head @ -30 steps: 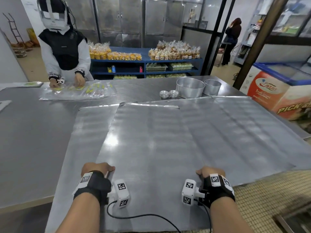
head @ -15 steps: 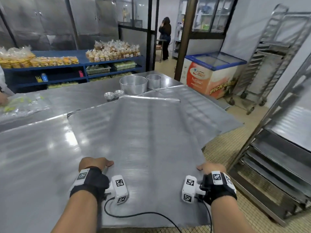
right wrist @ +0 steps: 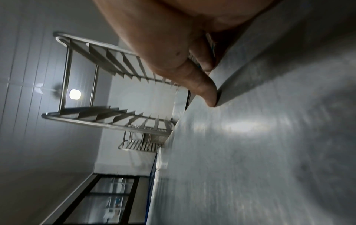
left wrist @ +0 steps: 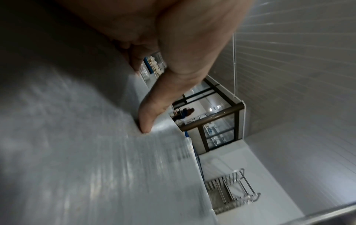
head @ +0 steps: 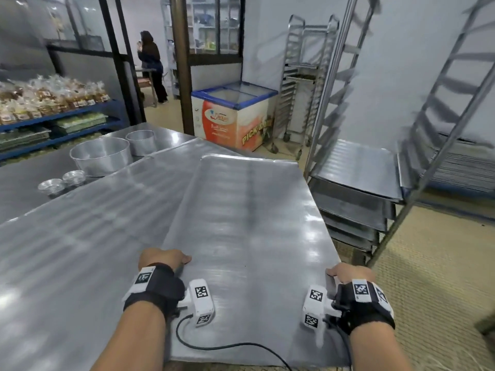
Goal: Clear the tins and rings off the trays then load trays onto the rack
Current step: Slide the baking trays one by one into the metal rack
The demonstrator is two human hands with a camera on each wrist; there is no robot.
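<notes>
My thumbs press on top of the tray point(head: 241, 223), left hand point(head: 163, 259) and right hand point(head: 348, 273) gripping its side edges, mid-frame. Rack point(head: 356, 188) sits upper right w/ trays loaded. Risk imo: far corner clips a rack post, tray twists loose.

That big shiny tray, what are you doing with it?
A person is carrying the big tray, bare of tins, with both hands: the left hand grips its left edge and the right hand grips its right edge. Its far end points toward the metal rack, which already holds several trays. The tins sit on the table to the left.
</notes>
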